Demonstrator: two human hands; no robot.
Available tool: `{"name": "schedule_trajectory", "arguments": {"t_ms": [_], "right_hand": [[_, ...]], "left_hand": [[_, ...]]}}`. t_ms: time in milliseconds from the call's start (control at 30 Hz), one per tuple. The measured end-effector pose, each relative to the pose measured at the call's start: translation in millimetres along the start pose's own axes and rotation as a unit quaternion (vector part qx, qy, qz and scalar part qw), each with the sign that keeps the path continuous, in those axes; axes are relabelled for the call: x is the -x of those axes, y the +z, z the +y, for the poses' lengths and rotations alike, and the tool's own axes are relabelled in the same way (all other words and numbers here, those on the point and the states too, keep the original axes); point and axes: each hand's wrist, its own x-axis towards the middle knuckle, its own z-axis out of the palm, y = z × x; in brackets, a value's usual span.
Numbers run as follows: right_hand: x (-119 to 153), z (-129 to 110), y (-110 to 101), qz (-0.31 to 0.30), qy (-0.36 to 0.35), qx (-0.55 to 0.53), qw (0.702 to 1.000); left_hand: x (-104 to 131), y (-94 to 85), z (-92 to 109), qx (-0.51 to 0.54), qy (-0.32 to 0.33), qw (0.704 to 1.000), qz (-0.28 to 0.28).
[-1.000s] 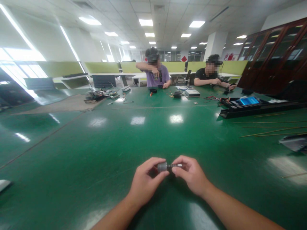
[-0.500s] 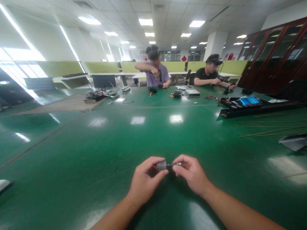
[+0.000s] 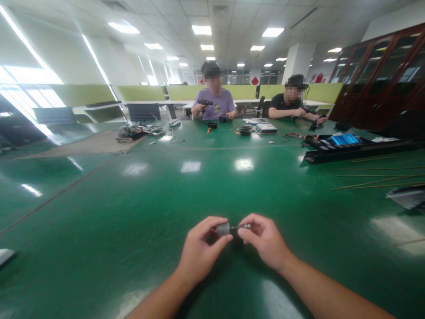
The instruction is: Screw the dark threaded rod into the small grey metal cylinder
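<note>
Left grip [image 3: 201, 251] and right grip [image 3: 268, 243] pinch a gray cylinder [image 3: 223, 229] and its slim shaft [image 3: 247, 226] at 6 o'clock over the green bench [image 3: 199, 190], long axis 9-to-3, shaft pointing toward 3, in a bright office.

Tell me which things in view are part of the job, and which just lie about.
In the job:
grey cylinder, in the left hand
thin shaft, in the right hand

Apparently just lying about:
thin rods
black channel
blue object
electronics pile

Green table [image 3: 172, 190] | electronic parts [image 3: 141, 131]; thin rods [image 3: 378, 182]; white box [image 3: 266, 128]
</note>
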Motion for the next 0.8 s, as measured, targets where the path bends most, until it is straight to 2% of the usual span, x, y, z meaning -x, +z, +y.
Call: {"name": "schedule_trajectory", "arguments": {"t_ms": [400, 800], "right_hand": [[0.2, -2.5, 1.7, 0.014, 0.003, 0.0, 1.0], [-1.8, 6.8, -0.1, 0.016, -0.001, -0.019, 1.0]], "left_hand": [[-0.1, 0.8, -0.3, 0.006, -0.009, 1.0, 0.005], [-1.7, 1.3, 1.9, 0.012, -0.012, 1.0, 0.014]]}}
